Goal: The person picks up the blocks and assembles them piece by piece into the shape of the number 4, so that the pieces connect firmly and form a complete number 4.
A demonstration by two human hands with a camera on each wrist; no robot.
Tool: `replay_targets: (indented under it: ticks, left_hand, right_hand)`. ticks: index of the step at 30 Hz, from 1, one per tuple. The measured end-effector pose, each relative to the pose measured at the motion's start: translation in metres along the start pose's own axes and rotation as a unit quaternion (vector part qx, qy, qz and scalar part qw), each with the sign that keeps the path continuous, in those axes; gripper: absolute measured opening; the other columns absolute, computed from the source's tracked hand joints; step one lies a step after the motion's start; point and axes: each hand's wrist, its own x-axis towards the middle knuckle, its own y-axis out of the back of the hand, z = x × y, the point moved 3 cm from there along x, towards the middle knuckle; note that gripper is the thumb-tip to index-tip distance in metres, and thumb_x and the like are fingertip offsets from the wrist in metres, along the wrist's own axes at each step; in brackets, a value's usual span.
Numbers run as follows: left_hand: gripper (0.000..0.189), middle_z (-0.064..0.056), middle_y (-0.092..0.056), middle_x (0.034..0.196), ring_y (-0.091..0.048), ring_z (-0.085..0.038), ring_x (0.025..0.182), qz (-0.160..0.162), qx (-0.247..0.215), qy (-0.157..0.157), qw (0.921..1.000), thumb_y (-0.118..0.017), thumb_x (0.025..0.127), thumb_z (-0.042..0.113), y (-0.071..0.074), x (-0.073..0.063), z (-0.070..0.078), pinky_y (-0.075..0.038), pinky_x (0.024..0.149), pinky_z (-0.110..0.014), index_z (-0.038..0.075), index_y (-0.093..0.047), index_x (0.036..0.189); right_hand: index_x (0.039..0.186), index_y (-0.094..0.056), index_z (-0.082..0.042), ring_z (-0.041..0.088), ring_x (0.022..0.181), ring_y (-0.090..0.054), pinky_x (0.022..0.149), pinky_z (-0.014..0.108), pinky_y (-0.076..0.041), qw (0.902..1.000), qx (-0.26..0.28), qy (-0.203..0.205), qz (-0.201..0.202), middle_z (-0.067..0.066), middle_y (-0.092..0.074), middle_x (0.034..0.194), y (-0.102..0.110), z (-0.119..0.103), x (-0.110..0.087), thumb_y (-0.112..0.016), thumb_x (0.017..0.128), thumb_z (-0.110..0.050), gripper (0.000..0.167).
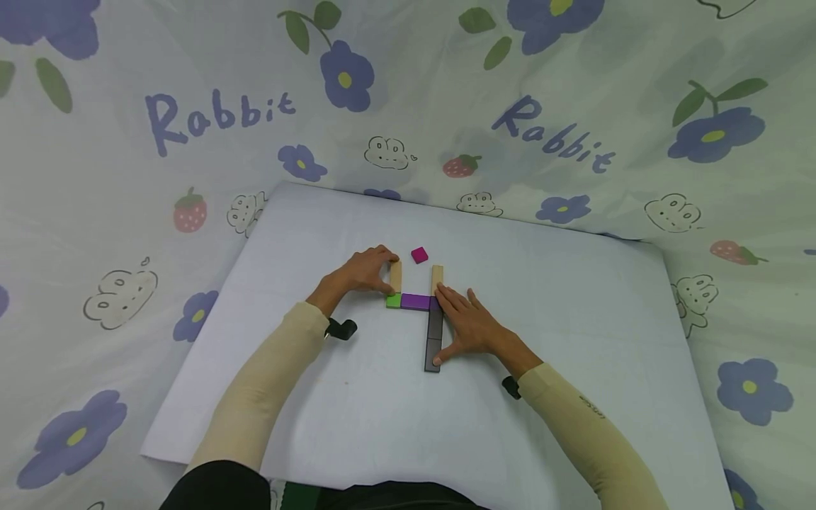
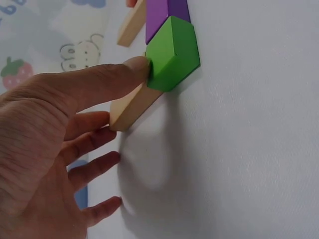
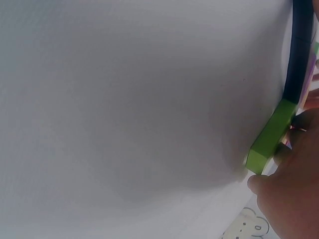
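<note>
My left hand (image 1: 363,270) spans the left wooden block (image 2: 130,107), thumb at its joint with the green block (image 2: 172,55) and forefinger at its far end; the other fingers are spread. A purple block (image 1: 416,302) joins the green one to a right-hand column. There, two dark grey blocks (image 1: 434,338) lie end to end, with another wooden block (image 1: 437,273) at the far end; its side looks green in the right wrist view. My right hand (image 1: 472,326) lies along this column, fingers extended at the wooden block and thumb touching the nearest grey block.
A loose magenta block (image 1: 419,255) lies beyond the row, between the two wooden blocks. The white table (image 1: 344,425) has a fabric curtain (image 1: 414,92) printed with flowers and rabbits behind it and along its sides.
</note>
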Motion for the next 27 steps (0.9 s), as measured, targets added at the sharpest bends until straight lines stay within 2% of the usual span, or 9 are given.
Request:
replay_targets:
  ticks: [11, 27]
  left_hand:
    - [0.076, -0.017, -0.048, 0.147, -0.044, -0.037, 0.135, 0.01, 0.001, -0.001, 1.0, -0.084, 0.083, 0.035, -0.0011, -0.0008, 0.0002, -0.036, 0.109, -0.061, 0.004, -0.052, 0.145]
    - [0.078, -0.017, -0.046, 0.149, -0.043, -0.037, 0.137, 0.004, 0.0, 0.01, 0.9999, -0.084, 0.083, 0.034, 0.0006, -0.0021, 0.004, -0.035, 0.11, -0.061, 0.005, -0.05, 0.147]
  right_hand:
    - [0.163, -0.002, -0.009, 0.026, 0.155, -0.005, 0.121, 0.057, 0.001, 1.0, 0.0, -0.005, -0.006, 0.006, 0.002, 0.17, -0.0017, 0.0004, 0.0003, -0.073, 0.056, -0.088, 0.151]
    - [0.163, -0.002, -0.01, 0.024, 0.155, -0.004, 0.121, 0.056, 0.002, 0.9999, -0.003, -0.007, -0.007, 0.005, 0.002, 0.17, -0.0019, 0.0011, 0.0007, -0.072, 0.057, -0.089, 0.149]
